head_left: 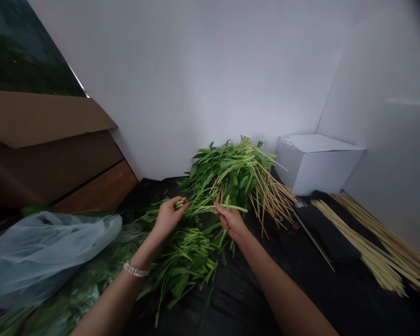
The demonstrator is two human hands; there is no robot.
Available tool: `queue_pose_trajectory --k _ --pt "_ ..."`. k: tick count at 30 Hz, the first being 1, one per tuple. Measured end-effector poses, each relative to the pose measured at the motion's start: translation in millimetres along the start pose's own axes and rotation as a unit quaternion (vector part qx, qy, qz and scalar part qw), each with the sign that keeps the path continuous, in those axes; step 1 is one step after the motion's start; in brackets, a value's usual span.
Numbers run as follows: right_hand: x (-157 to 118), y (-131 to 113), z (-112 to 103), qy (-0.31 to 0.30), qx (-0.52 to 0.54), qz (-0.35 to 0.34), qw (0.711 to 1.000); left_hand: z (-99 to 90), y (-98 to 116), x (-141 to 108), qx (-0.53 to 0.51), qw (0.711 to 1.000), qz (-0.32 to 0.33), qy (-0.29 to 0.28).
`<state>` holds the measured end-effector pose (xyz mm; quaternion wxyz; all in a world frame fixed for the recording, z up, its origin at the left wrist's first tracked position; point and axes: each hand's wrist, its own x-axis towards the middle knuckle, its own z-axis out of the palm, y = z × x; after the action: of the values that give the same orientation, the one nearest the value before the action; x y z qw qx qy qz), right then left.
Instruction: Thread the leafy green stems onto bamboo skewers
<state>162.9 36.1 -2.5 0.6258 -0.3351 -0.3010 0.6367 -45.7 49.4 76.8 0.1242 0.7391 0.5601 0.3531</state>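
My left hand is closed around some green stems, just in front of a big heap of leafy greens. To its right, my right hand pinches a pale green stem that sticks out past the fingers. Thin tan sticks poke out from the right side of the heap. Below and between my hands lies a nearer pile of cut greens on the black sheet.
A translucent plastic bag lies at left over more greens, below a cardboard box. At right are a white box, a black flat object and bundles of long pale sticks. A white wall stands behind.
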Motion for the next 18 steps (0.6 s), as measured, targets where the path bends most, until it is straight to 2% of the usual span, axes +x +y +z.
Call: queue_pose_trajectory --k 6,11,18 --pt "-1.4 -0.2 0.9 -0.006 -0.001 -0.001 1.000 6.8 4.1 -5.6 0.034 0.996 0.048 -0.068" --pt "-3.1 -1.2 2.4 -0.012 -0.010 -0.003 1.000 13.7 0.6 -6.4 0.077 0.991 0.069 -0.088" --pt "-2.0 -0.3 1.4 -0.021 -0.017 -0.020 0.999 18.7 -0.7 -6.4 0.056 0.992 0.064 -0.094"
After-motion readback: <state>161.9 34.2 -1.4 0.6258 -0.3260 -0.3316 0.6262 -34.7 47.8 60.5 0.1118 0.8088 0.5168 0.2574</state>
